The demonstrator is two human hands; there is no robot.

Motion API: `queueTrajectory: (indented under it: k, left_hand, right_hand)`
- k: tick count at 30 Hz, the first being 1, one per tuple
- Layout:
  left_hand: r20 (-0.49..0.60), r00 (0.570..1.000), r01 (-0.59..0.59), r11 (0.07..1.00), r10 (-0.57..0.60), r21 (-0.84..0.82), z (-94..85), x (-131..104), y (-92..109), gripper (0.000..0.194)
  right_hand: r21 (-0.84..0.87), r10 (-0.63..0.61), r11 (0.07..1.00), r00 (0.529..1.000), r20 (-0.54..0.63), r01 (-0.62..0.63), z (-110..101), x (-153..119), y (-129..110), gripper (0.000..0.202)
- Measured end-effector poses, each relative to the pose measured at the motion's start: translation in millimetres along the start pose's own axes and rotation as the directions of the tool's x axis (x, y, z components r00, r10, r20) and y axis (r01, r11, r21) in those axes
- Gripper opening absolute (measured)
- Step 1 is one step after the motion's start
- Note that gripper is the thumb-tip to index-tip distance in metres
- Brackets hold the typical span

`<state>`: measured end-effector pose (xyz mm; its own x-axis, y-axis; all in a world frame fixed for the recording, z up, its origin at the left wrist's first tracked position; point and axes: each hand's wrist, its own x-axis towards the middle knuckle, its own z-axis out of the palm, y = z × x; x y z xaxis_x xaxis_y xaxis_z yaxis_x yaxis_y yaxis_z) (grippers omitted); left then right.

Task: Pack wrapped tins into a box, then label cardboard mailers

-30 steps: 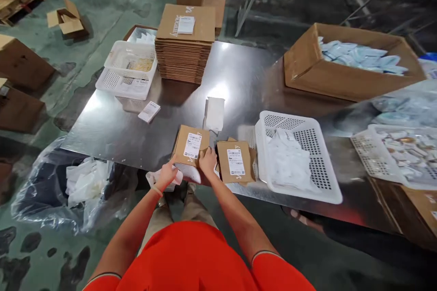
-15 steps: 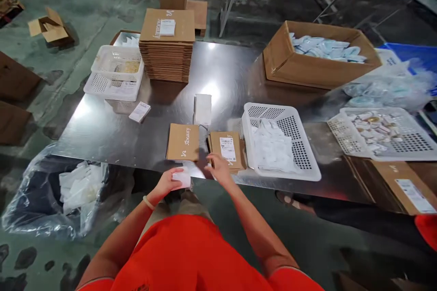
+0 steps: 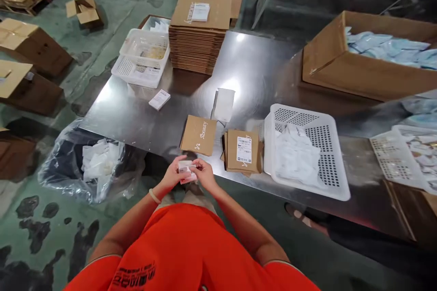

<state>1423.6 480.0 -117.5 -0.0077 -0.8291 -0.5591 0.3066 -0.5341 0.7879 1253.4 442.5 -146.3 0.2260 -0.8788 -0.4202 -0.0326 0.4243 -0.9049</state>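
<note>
Both my hands meet at the table's near edge over a small white packet [image 3: 186,170] with dark print. My left hand [image 3: 172,175] grips its left side, and my right hand [image 3: 204,173] pinches its right side. Just beyond them lies a flat brown carton stack [image 3: 200,135] with white lettering. Right of it is another carton stack [image 3: 241,150], its top one bearing a white shipping label. Behind these two lies a white stack of slips [image 3: 224,104]. A white basket [image 3: 341,173] of white packets stands to the right.
A tall stack of flattened cartons [image 3: 200,45] and nested white baskets [image 3: 123,66] stand at the back left. Printed cards [image 3: 159,99] lie nearer. A large carton [image 3: 341,68] of bluish packets is back right. A lined bin [image 3: 58,168] stands left; another person's leg [image 3: 362,236] shows right.
My right hand has moved left from the labelled cartons to join my left hand on the packet. The packet now shows dark print. The view has turned toward the left.
</note>
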Motion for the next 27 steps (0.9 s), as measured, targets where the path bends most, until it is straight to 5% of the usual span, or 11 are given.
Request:
queueTrajectory:
  k: [5, 11, 14, 19, 23, 27]
  left_hand:
    - [-0.047, 0.999, 0.002, 0.988, 0.006, 0.157, 5.1, 15, -4, 0.043]
    - [-0.140, 0.990, 0.056, 0.962, -0.019, 0.266, 16.9, 47, -4, 0.046]
    - [-0.094, 0.985, 0.162, 0.962, -0.145, 0.219, 16.5, 55, -13, 0.048]
    - [0.101, 0.924, 0.368, 0.929, -0.370, 0.032, 8.3, 54, -45, 0.059]
    - [0.066, 0.915, 0.399, 0.917, -0.398, 0.002, 9.1, 64, -65, 0.063]
    - [0.020, 0.916, 0.400, 0.916, -0.401, 0.025, 3.1, 70, -79, 0.062]
  right_hand:
    - [-0.020, 0.025, 0.999, 0.999, 0.045, -0.025, -8, 10, 0, 0.028]
    - [-0.270, -0.202, 0.948, 0.974, -0.100, 0.168, -19, 8, 10, 0.015]
    - [-0.365, -0.337, 0.890, 0.933, -0.125, 0.273, -26, 17, 10, 0.017]
    - [-0.496, -0.411, 0.830, 0.881, -0.234, 0.256, -53, 99, -10, 0.009]
    - [-0.613, -0.378, 0.774, 0.893, -0.243, 0.161, -66, 179, -24, 0.007]
    - [-0.727, -0.331, 0.684, 0.913, -0.237, 0.060, -67, 212, -26, 0.006]
